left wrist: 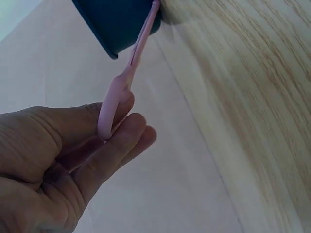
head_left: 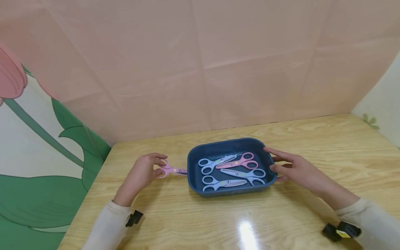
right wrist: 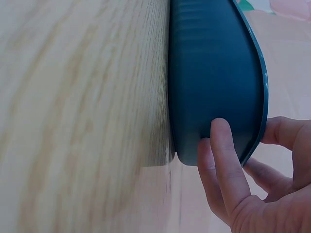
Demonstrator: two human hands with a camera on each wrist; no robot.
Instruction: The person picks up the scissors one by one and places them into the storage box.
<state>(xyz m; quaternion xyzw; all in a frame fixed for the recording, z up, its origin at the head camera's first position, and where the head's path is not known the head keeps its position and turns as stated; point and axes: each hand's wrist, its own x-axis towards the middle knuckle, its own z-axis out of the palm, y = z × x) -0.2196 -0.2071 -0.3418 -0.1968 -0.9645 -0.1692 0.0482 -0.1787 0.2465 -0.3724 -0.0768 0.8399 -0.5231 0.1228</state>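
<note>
A dark blue plastic bin [head_left: 231,192] stands on the wooden table. In it lie several pairs of scissors: a pink pair [head_left: 232,164] and light blue ones [head_left: 239,173]. To the left of the bin, my left hand [head_left: 142,175] pinches the handle loops of pinkish-purple scissors [head_left: 176,171]. Their blades point right, and the tips reach the bin's left wall; the left wrist view shows the handle [left wrist: 112,104] between thumb and fingers. My right hand [head_left: 290,171] grips the bin's right end, some fingers against the outer wall [right wrist: 214,82] and others at the rim.
The wood-grain table [head_left: 200,222] extends around the bin. Behind it hangs a pinkish cloth or sheet [head_left: 200,76]. A wall with a painted flower and green leaves [head_left: 40,201] borders the left side, and a pale wall [head_left: 384,104] the right.
</note>
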